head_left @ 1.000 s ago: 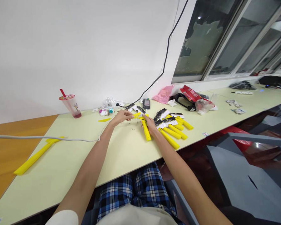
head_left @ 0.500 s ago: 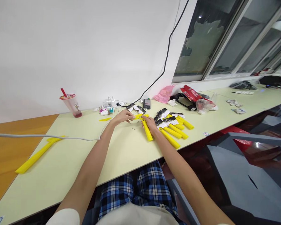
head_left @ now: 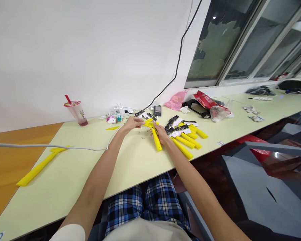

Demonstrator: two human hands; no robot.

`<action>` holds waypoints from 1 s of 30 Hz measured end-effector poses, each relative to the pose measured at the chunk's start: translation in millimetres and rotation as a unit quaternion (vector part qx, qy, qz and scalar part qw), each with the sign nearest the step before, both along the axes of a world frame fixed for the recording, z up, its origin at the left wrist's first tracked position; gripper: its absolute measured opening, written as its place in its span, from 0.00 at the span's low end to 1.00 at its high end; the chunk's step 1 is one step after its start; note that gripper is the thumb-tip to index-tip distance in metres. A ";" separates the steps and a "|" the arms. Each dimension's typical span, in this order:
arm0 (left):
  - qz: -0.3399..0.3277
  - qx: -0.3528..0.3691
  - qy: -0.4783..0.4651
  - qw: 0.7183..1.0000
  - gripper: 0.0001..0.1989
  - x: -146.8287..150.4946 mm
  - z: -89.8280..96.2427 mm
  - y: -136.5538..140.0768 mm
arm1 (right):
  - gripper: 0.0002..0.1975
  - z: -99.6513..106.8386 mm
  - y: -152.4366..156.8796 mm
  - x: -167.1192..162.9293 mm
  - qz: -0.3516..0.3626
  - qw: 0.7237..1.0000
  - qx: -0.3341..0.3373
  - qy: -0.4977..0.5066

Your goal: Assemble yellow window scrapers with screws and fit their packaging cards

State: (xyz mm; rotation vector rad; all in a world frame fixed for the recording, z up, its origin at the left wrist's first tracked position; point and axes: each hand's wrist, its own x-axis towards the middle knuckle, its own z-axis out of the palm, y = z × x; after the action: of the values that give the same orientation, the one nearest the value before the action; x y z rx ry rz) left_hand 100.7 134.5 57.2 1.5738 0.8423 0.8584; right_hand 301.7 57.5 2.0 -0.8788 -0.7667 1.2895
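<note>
A yellow plastic tool [head_left: 156, 140] with a tube-like handle and a wider, forked-looking head is held over the table, its handle slanting toward me. My right hand [head_left: 161, 132] is closed round it near the head, thumb on top. At the head's left side my left hand [head_left: 133, 124] pinches the edge between thumb and fingertips. Right of my right hand lies a pile of similar yellow handles [head_left: 187, 141], several with black-and-white cards [head_left: 182, 129] on them. Tiny bits [head_left: 142, 138] lie on the table below the held tool. Details of its head are too small to tell.
A lidded cup [head_left: 76, 113] with a red straw stands back left. Another yellow tool [head_left: 40, 167] lies front left, near a white cable [head_left: 65, 146]. Behind my hands are a phone-like device [head_left: 157, 110] and small bottles [head_left: 112, 119]; a pink bag [head_left: 175, 101] is further right.
The yellow tool's head has turned so more of its forked shape shows, and its handle end has swung slightly left. Both hands stay at nearly the same place on it.
</note>
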 end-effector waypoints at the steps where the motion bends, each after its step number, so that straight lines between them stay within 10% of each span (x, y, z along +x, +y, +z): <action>1: 0.011 0.000 -0.008 1.000 0.29 1.1 0.4 0.9 | 0.24 -0.6 -0.1 -0.2 0.014 1.000 0.004 -0.008; 30: 0.015 -0.064 -0.006 0.998 0.25 18.9 -15.2 1.3 | 0.19 -1.0 -1.7 -3.2 0.046 0.998 0.007 -0.028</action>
State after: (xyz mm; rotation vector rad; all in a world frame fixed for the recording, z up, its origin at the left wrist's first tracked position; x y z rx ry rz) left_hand 119.6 135.8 42.0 1.4460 0.8973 0.8182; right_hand 298.6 55.8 1.0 -0.8791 -0.8691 1.3435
